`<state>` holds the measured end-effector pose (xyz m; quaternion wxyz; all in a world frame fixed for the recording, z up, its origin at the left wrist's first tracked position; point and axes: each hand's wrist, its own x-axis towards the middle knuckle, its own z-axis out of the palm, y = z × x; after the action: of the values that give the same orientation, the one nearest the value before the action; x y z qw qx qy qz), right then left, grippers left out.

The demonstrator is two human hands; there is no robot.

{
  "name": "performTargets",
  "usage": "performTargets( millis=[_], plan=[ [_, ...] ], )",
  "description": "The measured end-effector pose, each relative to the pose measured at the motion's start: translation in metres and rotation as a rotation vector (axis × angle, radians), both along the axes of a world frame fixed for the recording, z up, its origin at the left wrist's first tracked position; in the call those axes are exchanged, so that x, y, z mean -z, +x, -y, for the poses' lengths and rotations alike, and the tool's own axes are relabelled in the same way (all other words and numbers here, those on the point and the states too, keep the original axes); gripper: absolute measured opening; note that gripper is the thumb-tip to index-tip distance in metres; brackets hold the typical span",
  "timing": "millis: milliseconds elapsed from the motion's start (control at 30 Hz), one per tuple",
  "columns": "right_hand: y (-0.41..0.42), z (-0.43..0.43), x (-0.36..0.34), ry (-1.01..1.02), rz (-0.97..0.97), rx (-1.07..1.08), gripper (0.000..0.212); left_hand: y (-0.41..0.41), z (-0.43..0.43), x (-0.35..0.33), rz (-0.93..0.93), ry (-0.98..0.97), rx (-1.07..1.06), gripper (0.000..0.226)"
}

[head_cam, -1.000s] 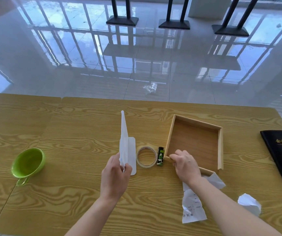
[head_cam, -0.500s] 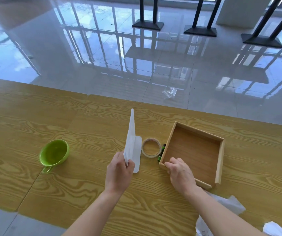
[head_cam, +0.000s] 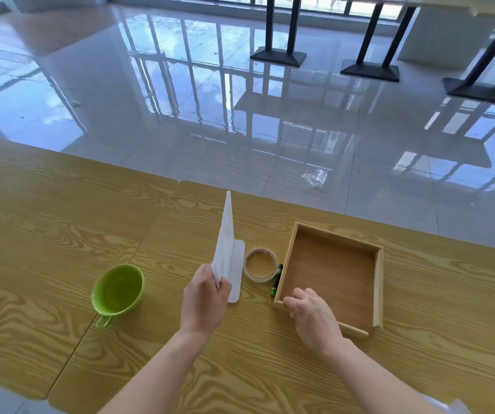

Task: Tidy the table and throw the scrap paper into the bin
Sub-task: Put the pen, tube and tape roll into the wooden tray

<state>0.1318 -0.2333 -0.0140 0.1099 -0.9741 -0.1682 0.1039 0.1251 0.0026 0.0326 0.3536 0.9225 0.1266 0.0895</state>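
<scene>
No readable text, label, brand, number or sign is shown. A pale marking is seen on the small black-and-green object [head_cam: 276,280] beside the wooden tray [head_cam: 379,282], but it is too small to be read.

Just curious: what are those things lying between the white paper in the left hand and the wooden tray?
In the head view, a roll of tape lies flat beside the white paper, then a small green-and-black lighter lies right against the wooden tray's left wall.
</scene>
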Motion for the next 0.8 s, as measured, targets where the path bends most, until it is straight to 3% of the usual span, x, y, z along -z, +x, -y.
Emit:
performTargets(
  millis=[467,800],
  plan=[
    [0.047,-0.077,-0.004,-0.03,0.003,0.058,0.028,0.058,-0.065,-0.003,0.027,-0.018,0.065,0.047],
    [0.083,-0.097,0.001,0.026,0.014,0.025,0.028,0.1,-0.088,-0.002,-0.048,0.019,0.008,0.033]
  ],
)
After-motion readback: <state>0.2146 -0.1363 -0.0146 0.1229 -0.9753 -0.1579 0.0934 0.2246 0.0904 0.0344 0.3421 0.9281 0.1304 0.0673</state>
